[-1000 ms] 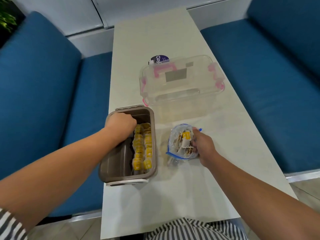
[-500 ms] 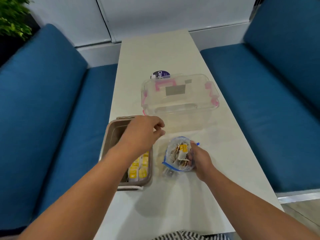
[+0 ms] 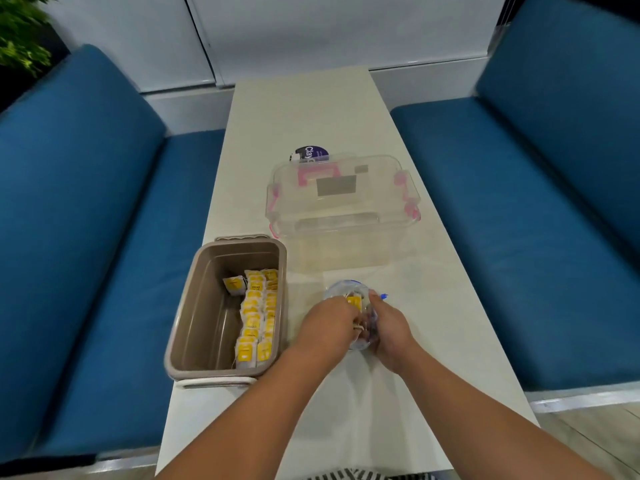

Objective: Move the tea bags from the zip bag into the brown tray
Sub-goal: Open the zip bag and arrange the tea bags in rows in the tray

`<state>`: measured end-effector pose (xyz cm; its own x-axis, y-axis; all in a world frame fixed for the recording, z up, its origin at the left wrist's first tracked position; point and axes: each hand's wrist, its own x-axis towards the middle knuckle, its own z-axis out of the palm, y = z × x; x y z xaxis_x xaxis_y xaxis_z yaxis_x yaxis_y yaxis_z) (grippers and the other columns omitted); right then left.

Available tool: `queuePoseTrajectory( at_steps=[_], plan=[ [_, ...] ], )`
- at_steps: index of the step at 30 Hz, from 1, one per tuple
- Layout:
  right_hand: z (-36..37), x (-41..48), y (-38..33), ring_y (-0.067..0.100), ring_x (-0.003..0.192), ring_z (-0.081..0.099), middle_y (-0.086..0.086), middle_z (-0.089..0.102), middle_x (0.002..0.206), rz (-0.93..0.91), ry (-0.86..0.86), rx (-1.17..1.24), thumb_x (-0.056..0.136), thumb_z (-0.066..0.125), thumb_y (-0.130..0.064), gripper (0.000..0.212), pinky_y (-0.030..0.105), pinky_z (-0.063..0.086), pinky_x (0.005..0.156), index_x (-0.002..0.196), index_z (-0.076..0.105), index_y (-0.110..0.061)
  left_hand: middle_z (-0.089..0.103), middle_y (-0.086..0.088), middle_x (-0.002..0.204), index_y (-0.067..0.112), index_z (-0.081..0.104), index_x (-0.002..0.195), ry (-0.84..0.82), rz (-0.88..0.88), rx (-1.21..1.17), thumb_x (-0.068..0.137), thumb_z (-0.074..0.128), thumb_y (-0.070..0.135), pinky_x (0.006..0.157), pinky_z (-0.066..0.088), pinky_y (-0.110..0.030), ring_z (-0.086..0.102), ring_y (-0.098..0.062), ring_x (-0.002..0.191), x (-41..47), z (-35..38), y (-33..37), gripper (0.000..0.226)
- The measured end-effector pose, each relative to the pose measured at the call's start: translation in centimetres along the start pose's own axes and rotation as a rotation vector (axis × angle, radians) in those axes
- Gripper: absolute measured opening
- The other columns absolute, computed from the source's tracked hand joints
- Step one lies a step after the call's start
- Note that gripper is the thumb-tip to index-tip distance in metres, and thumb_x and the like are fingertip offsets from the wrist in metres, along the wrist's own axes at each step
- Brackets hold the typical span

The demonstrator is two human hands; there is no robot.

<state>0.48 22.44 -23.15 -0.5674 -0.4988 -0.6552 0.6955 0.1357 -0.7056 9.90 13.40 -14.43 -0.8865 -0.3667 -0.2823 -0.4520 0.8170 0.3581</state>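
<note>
A brown tray (image 3: pixel 204 303) stands at the table's left edge. Rows of yellow-tagged tea bags (image 3: pixel 258 317) fill its right side; its left side is bare. To its right lies the clear zip bag (image 3: pixel 346 289) with a blue seal, holding more tea bags. My right hand (image 3: pixel 389 329) grips the bag's right side. My left hand (image 3: pixel 329 323) reaches into the bag's mouth with its fingertips hidden among the tea bags, where a yellow tag (image 3: pixel 354 301) shows between the two hands.
A clear plastic box (image 3: pixel 343 202) with pink latches stands beyond the zip bag, a round purple-labelled tub (image 3: pixel 308 154) behind it. Blue sofa seats flank the narrow white table (image 3: pixel 311 109) on both sides. A plant is at the far left.
My left hand left the brown tray, crossed to the right and went into the zip bag. My right hand stayed on the bag. The camera tilted up.
</note>
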Motion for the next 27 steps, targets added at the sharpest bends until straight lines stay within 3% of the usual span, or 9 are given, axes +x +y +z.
queuePoseTrajectory(
  at_steps=[2,6,11,13,16,20,23,27],
  plan=[
    [-0.1,0.0,-0.1,0.027,0.082,0.076,0.017,0.078,0.102,-0.006,-0.015,0.0,0.106,0.052,-0.038,0.043,0.028,0.058,0.061,0.109,0.075,-0.002,0.067,-0.007,0.107,0.017,0.073,0.106,0.001,-0.03,-0.002,0.095,0.055,0.013,0.082,0.049,-0.028,0.062,-0.026,0.101,0.2,0.2,0.0,0.021],
    [-0.2,0.2,-0.1,0.022,0.07,0.074,0.012,0.077,0.085,-0.021,-0.02,-0.005,0.106,0.053,-0.036,0.039,0.027,0.056,0.056,0.097,0.076,-0.006,0.067,-0.004,0.101,0.019,0.073,0.108,0.004,-0.111,-0.042,0.093,0.058,0.019,0.074,0.041,-0.022,0.064,-0.025,0.1,0.7,-0.6,0.3,0.022],
    [-0.2,0.1,-0.1,0.02,0.059,0.067,0.009,0.07,0.074,-0.028,-0.018,-0.009,0.105,0.055,-0.038,0.039,0.025,0.05,0.049,0.085,0.068,-0.007,0.072,0.0,0.091,0.024,0.075,0.097,0.124,-0.148,-0.185,0.091,0.063,0.023,0.082,0.054,-0.033,0.065,-0.019,0.088,0.4,-1.6,0.3,0.013],
    [-0.2,0.1,-0.1,0.025,0.067,0.07,0.011,0.073,0.082,-0.022,-0.03,-0.017,0.105,0.054,-0.04,0.041,0.028,0.053,0.056,0.089,0.07,-0.005,0.072,0.003,0.087,0.024,0.076,0.092,0.141,-0.162,-0.269,0.09,0.067,0.022,0.079,0.055,-0.031,0.066,-0.015,0.082,0.2,-2.0,0.2,0.01],
    [-0.1,-0.1,-0.2,0.036,0.098,0.075,0.02,0.077,0.107,-0.01,-0.056,-0.008,0.107,0.05,-0.039,0.044,0.038,0.059,0.077,0.112,0.075,-0.003,0.071,0.007,0.082,0.026,0.076,0.083,0.166,-0.158,-0.368,0.088,0.069,0.02,0.071,0.051,-0.023,0.062,-0.007,0.072,-0.1,-2.6,0.3,0.01],
    [0.0,-0.2,-0.2,0.035,0.104,0.074,0.02,0.077,0.111,-0.016,-0.046,0.004,0.107,0.05,-0.038,0.043,0.043,0.059,0.088,0.117,0.074,-0.004,0.065,0.014,0.07,0.027,0.076,0.076,0.175,-0.14,-0.426,0.087,0.07,0.017,0.064,0.045,-0.016,0.058,-0.002,0.066,-0.5,-3.8,0.1,0.016],
    [0.1,-0.4,-0.2,0.035,0.103,0.075,0.018,0.077,0.109,-0.012,-0.036,0.0,0.107,0.051,-0.039,0.043,0.051,0.057,0.098,0.116,0.074,-0.004,0.065,0.013,0.067,0.023,0.077,0.079,0.185,-0.119,-0.459,0.087,0.069,0.015,0.065,0.049,-0.022,0.058,-0.005,0.063,-1.0,-5.4,-0.3,0.014],
    [0.4,-0.9,-0.3,0.035,0.099,0.076,0.016,0.078,0.108,0.007,-0.029,-0.008,0.106,0.05,-0.042,0.042,0.052,0.059,0.093,0.113,0.075,-0.008,0.069,0.002,0.065,0.016,0.076,0.084,0.174,-0.127,-0.532,0.09,0.071,0.016,0.07,0.062,-0.033,0.064,-0.009,0.059,-1.7,-8.2,-1.7,0.007]
  ],
)
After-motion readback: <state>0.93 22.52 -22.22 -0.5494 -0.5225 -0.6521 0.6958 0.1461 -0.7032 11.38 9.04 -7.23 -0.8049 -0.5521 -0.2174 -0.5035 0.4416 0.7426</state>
